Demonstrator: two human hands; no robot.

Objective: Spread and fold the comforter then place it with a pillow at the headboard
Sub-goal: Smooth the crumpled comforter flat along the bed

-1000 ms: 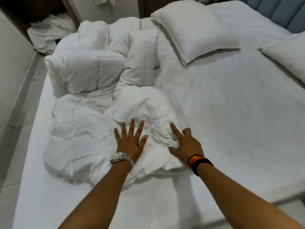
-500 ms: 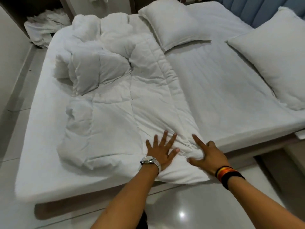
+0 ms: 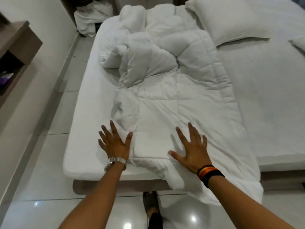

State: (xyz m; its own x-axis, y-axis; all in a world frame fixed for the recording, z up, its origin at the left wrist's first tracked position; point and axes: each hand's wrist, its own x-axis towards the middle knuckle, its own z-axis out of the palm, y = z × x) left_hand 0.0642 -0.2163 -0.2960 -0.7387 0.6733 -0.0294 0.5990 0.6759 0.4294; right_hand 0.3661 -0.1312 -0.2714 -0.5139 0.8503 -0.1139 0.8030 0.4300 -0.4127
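The white quilted comforter [image 3: 173, 96] lies along the left half of the bed, flattened near me and still bunched at its far end. Its near corner hangs over the bed's foot edge. My left hand [image 3: 114, 143], with a watch at the wrist, rests flat with spread fingers at the comforter's left edge. My right hand [image 3: 191, 149], with a striped wristband, lies flat with spread fingers on the comforter's near part. A white pillow [image 3: 221, 20] lies at the far right of the comforter. A second pillow [image 3: 298, 42] shows at the right border.
The bed's white sheet [image 3: 267, 90] is bare on the right. A heap of white linen [image 3: 90, 19] lies on the floor at the far left corner. A wooden shelf unit [image 3: 15, 47] stands at left. My sandalled foot [image 3: 151, 205] stands on glossy tiles.
The comforter has been dragged toward the bed's foot and now hangs over the edge. Both hands have let go of the fabric, moved apart and lie flat on it.
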